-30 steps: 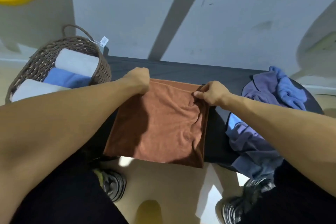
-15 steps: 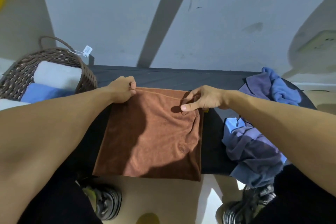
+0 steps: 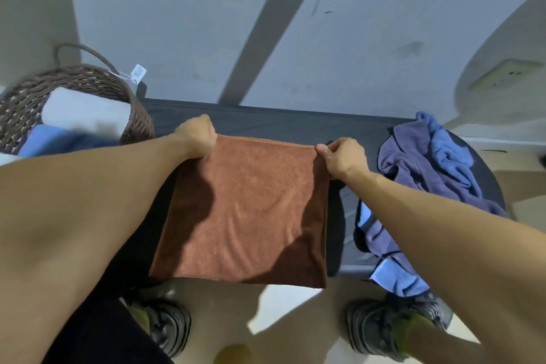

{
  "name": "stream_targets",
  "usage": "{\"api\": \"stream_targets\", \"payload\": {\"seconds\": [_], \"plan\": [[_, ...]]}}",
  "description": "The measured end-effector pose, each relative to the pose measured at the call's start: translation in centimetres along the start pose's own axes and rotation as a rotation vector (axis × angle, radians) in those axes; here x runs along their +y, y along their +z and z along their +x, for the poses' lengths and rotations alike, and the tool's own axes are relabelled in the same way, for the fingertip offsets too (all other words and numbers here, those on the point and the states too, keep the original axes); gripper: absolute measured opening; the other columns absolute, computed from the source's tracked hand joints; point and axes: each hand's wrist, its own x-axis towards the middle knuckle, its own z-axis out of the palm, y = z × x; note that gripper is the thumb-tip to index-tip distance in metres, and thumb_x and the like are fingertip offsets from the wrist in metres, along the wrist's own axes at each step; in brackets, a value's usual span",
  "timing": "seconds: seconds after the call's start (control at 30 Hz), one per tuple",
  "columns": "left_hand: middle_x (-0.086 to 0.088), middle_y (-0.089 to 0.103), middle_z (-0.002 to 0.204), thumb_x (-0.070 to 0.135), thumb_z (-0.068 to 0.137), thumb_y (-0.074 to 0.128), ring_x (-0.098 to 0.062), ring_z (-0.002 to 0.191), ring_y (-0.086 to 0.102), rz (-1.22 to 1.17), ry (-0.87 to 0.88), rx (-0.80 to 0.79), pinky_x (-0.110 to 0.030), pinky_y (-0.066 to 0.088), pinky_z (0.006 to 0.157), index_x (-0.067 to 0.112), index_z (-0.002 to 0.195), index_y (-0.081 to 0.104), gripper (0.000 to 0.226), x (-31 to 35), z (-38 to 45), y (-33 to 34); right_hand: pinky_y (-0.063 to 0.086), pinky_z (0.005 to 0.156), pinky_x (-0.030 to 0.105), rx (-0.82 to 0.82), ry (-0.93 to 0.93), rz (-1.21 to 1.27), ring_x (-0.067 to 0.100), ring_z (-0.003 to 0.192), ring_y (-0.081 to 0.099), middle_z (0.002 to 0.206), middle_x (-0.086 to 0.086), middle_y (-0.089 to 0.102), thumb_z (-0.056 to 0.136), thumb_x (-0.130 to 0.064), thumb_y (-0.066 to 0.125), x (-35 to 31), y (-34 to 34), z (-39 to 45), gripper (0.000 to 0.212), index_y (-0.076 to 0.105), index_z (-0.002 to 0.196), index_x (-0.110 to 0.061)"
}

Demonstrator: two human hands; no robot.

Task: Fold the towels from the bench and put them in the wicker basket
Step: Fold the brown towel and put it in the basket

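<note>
A rust-brown towel (image 3: 248,210) lies folded flat on the dark bench (image 3: 280,122), its near edge hanging over the bench front. My left hand (image 3: 196,137) grips its far left corner. My right hand (image 3: 339,156) pinches its far right corner. The far edge is pulled straight between the two hands. A brown wicker basket (image 3: 136,115) stands at the bench's left end and holds a white towel (image 3: 85,112) and a blue towel (image 3: 47,139).
A heap of purple and blue towels (image 3: 422,171) lies on the bench's right end and spills over its front. A grey wall rises behind the bench. My shoes (image 3: 165,325) stand on the beige floor below.
My right hand has shifted right to the towel's far right corner and now pinches it. The creases near that corner are gone and the far edge is taut.
</note>
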Motion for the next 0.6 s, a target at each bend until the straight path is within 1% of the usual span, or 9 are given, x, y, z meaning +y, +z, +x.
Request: {"api": "stream_targets", "payload": {"seconds": [0.1, 0.17, 0.2, 0.27, 0.33, 0.4, 0.47, 0.53, 0.6], "plan": [[-0.011, 0.057, 0.111, 0.019, 0.097, 0.048, -0.032, 0.104, 0.055, -0.012, -0.03, 0.025, -0.041, 0.043, 0.087, 0.011, 0.103, 0.048, 0.01, 0.2, -0.2, 0.4, 0.044, 0.056, 0.028, 0.031, 0.03, -0.013, 0.028, 0.06, 0.059, 0.056, 0.005, 0.055, 0.095, -0.039, 0.06, -0.1, 0.2, 0.2, 0.048, 0.053, 0.06, -0.007], [-0.012, 0.057, 0.111, 0.021, 0.097, 0.048, -0.033, 0.103, 0.055, -0.021, -0.037, 0.047, -0.043, 0.044, 0.089, 0.012, 0.101, 0.047, 0.01, 0.0, -0.3, 0.7, 0.037, 0.049, 0.026, 0.037, 0.042, -0.022, 0.027, 0.057, 0.055, 0.057, 0.005, 0.053, 0.095, -0.041, 0.059, -0.1, 0.5, 0.1, 0.05, 0.047, 0.059, -0.008], [-0.012, 0.057, 0.111, 0.022, 0.096, 0.048, -0.033, 0.103, 0.055, -0.025, -0.04, 0.063, -0.044, 0.045, 0.09, 0.012, 0.101, 0.047, 0.012, -0.1, -0.3, 0.8, 0.034, 0.049, 0.026, 0.04, 0.042, -0.04, 0.027, 0.059, 0.054, 0.06, 0.004, 0.053, 0.096, -0.043, 0.057, 0.0, 0.5, 0.1, 0.049, 0.046, 0.062, -0.009], [-0.012, 0.057, 0.11, 0.024, 0.096, 0.049, -0.033, 0.103, 0.055, -0.037, -0.056, 0.077, -0.045, 0.045, 0.091, 0.01, 0.103, 0.048, 0.015, -0.1, -0.3, 0.9, 0.037, 0.057, 0.029, 0.047, 0.043, -0.11, 0.029, 0.069, 0.054, 0.072, 0.006, 0.054, 0.096, -0.05, 0.053, 0.2, 0.6, 0.0, 0.046, 0.051, 0.076, -0.009], [-0.011, 0.058, 0.107, 0.025, 0.095, 0.052, -0.032, 0.101, 0.055, -0.049, -0.081, 0.069, -0.045, 0.046, 0.091, 0.008, 0.104, 0.051, 0.019, 0.2, -0.4, 0.7, 0.039, 0.062, 0.032, 0.048, 0.042, -0.183, 0.03, 0.073, 0.055, 0.079, 0.007, 0.058, 0.095, -0.059, 0.047, 0.5, 0.3, -0.2, 0.053, 0.056, 0.087, -0.008], [-0.01, 0.057, 0.096, 0.023, 0.093, 0.057, -0.03, 0.089, 0.053, -0.079, -0.092, 0.067, -0.038, 0.045, 0.079, 0.01, 0.091, 0.051, 0.014, 0.3, -0.3, 0.4, 0.044, 0.062, 0.033, 0.011, 0.045, -0.183, 0.03, 0.075, 0.062, 0.079, 0.01, 0.065, 0.094, -0.065, 0.043, 0.4, -0.2, -0.7, 0.061, 0.06, 0.087, -0.006], [-0.009, 0.051, 0.086, 0.021, 0.089, 0.061, -0.026, 0.078, 0.045, -0.072, -0.093, 0.077, -0.033, 0.035, 0.063, 0.016, 0.079, 0.046, 0.018, 0.4, -0.3, 0.0, 0.054, 0.066, 0.035, -0.034, 0.062, -0.105, 0.03, 0.069, 0.066, 0.07, 0.012, 0.069, 0.094, -0.065, 0.042, 0.4, -0.8, -1.6, 0.065, 0.064, 0.08, -0.005], [-0.011, 0.055, 0.093, 0.024, 0.088, 0.063, -0.027, 0.083, 0.048, -0.013, -0.111, 0.058, -0.034, 0.039, 0.067, 0.013, 0.092, 0.051, 0.017, 0.6, -0.3, -0.5, 0.06, 0.068, 0.038, -0.067, 0.092, -0.04, 0.027, 0.056, 0.066, 0.059, 0.009, 0.068, 0.089, -0.057, 0.054, 0.8, -1.5, -3.2, 0.055, 0.065, 0.07, -0.006], [-0.014, 0.057, 0.109, 0.027, 0.088, 0.063, -0.031, 0.098, 0.055, 0.086, -0.132, 0.047, -0.04, 0.047, 0.08, 0.006, 0.116, 0.047, 0.038, 1.4, -0.5, -0.8, 0.061, 0.068, 0.038, -0.125, 0.143, -0.021, 0.027, 0.056, 0.066, 0.063, 0.009, 0.069, 0.083, -0.047, 0.066, 1.7, -1.8, -5.3, 0.044, 0.067, 0.07, -0.005]]}}
